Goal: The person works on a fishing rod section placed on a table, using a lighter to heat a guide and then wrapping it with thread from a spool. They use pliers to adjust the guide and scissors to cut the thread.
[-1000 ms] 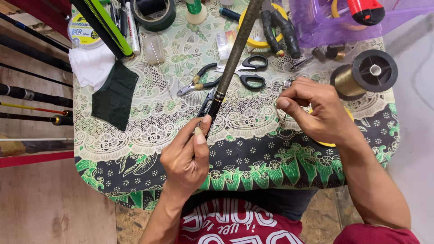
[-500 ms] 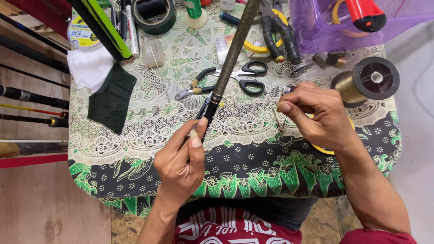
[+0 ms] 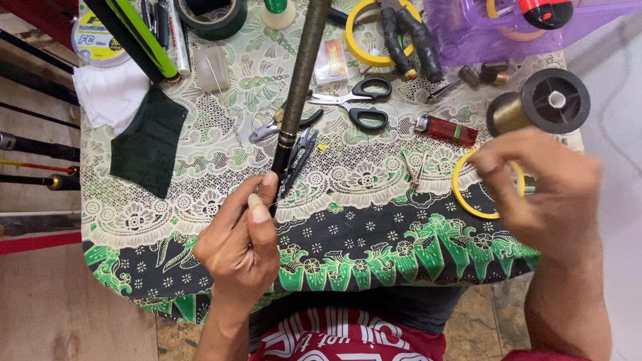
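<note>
Head view: the right hand point(image 3: 542, 187) has swung out to the right since a second ago, now blurred near the yellow tape ring point(image 3: 468, 200) and the black spool of gold thread point(image 3: 538, 103), fingers pinched; what it holds, I cannot tell. The left hand point(image 3: 241, 244) stays clamped on the butt end of the dark slim fishing rod blank point(image 3: 301, 87), which lies up across the lace-patterned tablecloth point(image 3: 374, 220). Looks like thread being drawn taut. The purple clear plastic box point(image 3: 468, 33) holds a red-capped item.
</note>
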